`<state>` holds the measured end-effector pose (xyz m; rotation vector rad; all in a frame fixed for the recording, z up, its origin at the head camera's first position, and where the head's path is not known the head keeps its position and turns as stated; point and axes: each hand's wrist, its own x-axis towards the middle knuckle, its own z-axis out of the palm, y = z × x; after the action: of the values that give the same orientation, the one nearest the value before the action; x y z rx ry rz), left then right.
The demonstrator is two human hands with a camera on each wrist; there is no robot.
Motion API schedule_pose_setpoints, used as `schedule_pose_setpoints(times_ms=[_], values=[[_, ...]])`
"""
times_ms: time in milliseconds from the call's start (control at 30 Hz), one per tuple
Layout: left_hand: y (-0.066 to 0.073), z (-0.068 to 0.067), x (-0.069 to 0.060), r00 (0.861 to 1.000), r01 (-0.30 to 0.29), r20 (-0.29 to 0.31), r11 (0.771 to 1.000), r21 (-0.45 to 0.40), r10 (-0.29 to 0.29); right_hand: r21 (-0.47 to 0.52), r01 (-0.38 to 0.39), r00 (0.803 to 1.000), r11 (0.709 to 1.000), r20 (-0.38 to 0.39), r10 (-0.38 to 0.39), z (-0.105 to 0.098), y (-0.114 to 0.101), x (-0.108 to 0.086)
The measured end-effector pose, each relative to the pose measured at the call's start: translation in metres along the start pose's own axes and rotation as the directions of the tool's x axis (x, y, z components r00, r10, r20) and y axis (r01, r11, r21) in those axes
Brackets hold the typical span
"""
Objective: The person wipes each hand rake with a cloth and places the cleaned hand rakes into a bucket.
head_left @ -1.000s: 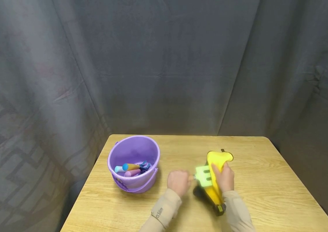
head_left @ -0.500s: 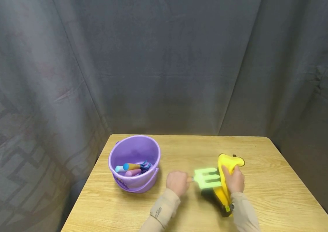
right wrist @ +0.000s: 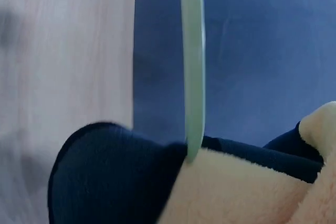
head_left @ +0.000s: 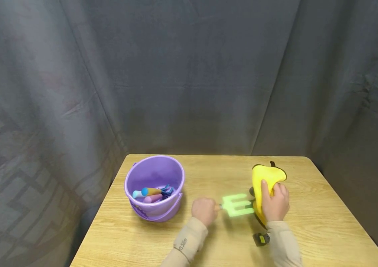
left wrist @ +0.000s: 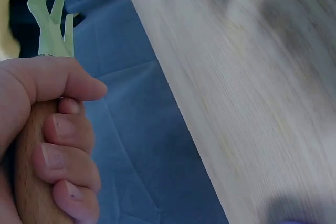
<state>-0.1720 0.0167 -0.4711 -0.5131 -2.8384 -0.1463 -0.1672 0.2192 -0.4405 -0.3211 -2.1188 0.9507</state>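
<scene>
My left hand [head_left: 204, 211] grips the wooden handle [left wrist: 34, 187] of a hand fork, thumb and curled fingers round it in the left wrist view. The fork's light green tines [head_left: 239, 208] point right, toward the cloth. My right hand [head_left: 277, 203] holds a bunched cloth [head_left: 261, 176], yellow on one side with a dark edge. In the right wrist view the green fork [right wrist: 194, 66] appears edge-on, its lower end meeting the cloth's fold [right wrist: 231, 187]. My right fingers are out of that view.
A purple bucket [head_left: 155, 213] stands at the left of the wooden table [head_left: 215, 170]. Inside lie several tools with coloured handles [head_left: 150, 191]. A small dark block [head_left: 260, 239] is at my right wrist. Grey curtains [head_left: 189, 74] hang behind and at the sides.
My right hand and the cloth have shifted right; the cloth, earlier over the tines, now leaves most of them bare and has lifted at its lower end. My left hand has barely moved.
</scene>
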Motion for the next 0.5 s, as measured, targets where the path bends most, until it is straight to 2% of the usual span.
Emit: schedule_pose_setpoints(times_ms=[67, 167, 233, 300, 400, 500], values=[[0.001, 0.001, 0.000, 1.000, 0.004, -0.001, 1.000, -0.015, -0.004, -0.008, 0.105, 0.993, 0.994, -0.048, -0.105, 0.002, -0.006, -0.002], [0.002, 0.001, 0.001, 1.000, 0.012, -0.002, 1.000, -0.026, -0.012, -0.020, 0.254, 0.961, 0.967, -0.110, -0.254, 0.006, -0.012, -0.006], [0.002, 0.000, 0.002, 1.000, 0.015, -0.002, 1.000, -0.027, -0.015, -0.036, 0.356, 0.924, 0.934, -0.133, -0.358, 0.009, -0.015, -0.008], [0.003, 0.000, 0.003, 1.000, 0.016, 0.001, 1.000, -0.024, -0.016, -0.048, 0.455, 0.879, 0.889, -0.137, -0.457, 0.013, -0.017, -0.010], [0.003, -0.002, 0.003, 1.000, 0.014, -0.010, 1.000, -0.019, -0.015, -0.061, 0.576, 0.808, 0.815, -0.103, -0.579, 0.021, -0.019, -0.015], [0.004, -0.004, 0.003, 1.000, 0.019, -0.013, 1.000, -0.017, -0.020, -0.034, 0.651, 0.757, 0.758, -0.051, -0.652, 0.029, -0.019, -0.021]])
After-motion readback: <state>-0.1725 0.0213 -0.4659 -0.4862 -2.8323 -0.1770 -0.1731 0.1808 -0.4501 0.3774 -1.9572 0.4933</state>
